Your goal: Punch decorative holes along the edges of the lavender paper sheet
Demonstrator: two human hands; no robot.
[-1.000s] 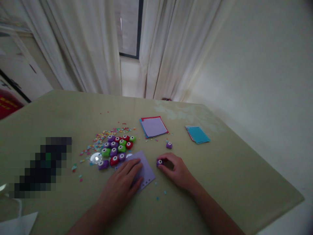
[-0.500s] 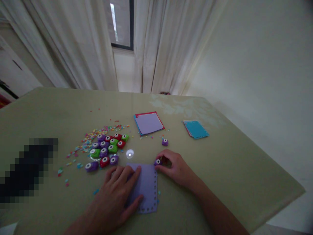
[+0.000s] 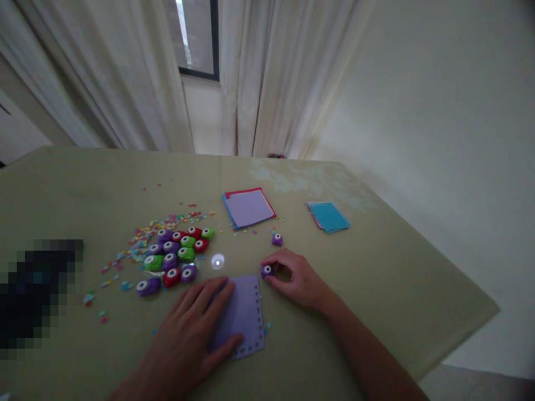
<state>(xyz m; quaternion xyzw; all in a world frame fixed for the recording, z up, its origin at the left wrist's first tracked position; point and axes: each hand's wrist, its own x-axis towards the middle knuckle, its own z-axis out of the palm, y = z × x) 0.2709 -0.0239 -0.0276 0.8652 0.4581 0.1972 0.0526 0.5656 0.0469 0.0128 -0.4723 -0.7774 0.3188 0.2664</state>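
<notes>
My left hand (image 3: 190, 331) lies flat with fingers spread on a lilac paper sheet (image 3: 244, 312) that has a row of punched holes along its right and bottom edges. My right hand (image 3: 295, 278) is curled around a small purple hole punch (image 3: 266, 270), which sits on the table at the sheet's top right corner. Another purple punch (image 3: 277, 239) stands alone a little farther back.
A cluster of several purple, green and red punches (image 3: 175, 256) lies to the left amid scattered paper confetti (image 3: 125, 253). A stack of coloured sheets (image 3: 248, 208) and a blue punched sheet (image 3: 329, 216) lie farther back. The table edge (image 3: 460, 334) runs close on the right.
My left hand has turned the lilac sheet so that its punched edge now faces right. My right hand has kept the purple punch beside the sheet's corner. The view has shifted right.
</notes>
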